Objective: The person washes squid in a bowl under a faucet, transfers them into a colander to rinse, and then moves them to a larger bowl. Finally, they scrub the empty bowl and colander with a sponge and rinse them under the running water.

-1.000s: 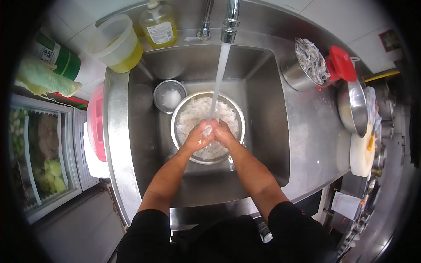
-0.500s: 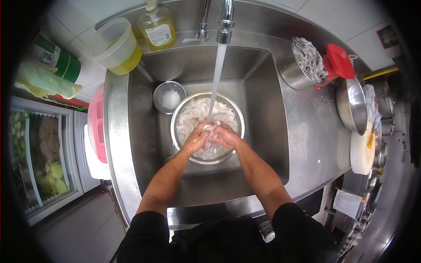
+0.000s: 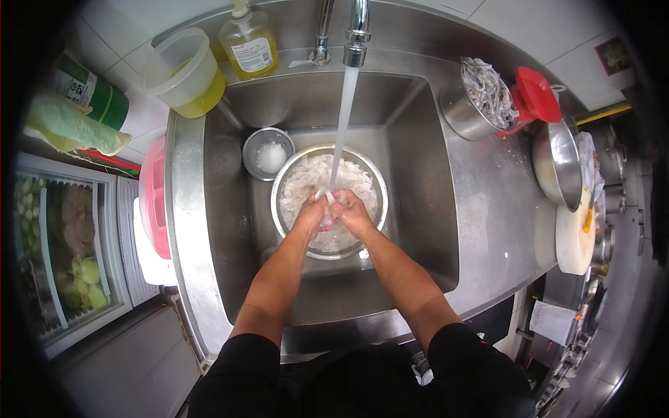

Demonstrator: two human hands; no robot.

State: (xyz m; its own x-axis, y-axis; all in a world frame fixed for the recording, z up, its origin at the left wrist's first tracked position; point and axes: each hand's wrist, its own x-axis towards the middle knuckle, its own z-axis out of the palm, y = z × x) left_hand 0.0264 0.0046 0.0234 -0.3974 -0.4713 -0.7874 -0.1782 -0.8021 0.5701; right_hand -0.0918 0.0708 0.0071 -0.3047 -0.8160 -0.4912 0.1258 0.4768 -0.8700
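A steel bowl (image 3: 276, 221) stands in the sink, filled with water and pale, translucent pieces that look like peeled shrimp (image 3: 303, 174). Over its near half, my left hand (image 3: 309, 217) and my right hand (image 3: 352, 214) meet, fingers curled around some of the whitish shrimp (image 3: 327, 202). Water from the faucet (image 3: 356, 49) runs down in a stream (image 3: 343, 111) right beside my fingers. Part of what I hold is hidden by my fingers and thumbs.
A small steel bowl (image 3: 251, 157) with white granules sits left of the big one in the sink (image 3: 421, 209). Behind are a soap bottle (image 3: 249, 52) and a tub (image 3: 182, 76). On the right counter stand a filled pot (image 3: 465, 118), a red container (image 3: 536, 94) and a metal bowl (image 3: 557, 164).
Both hands have shifted slightly, with the fingers drawn closer together around the shrimp. White pieces now stick up between the thumbs. The water keeps running.
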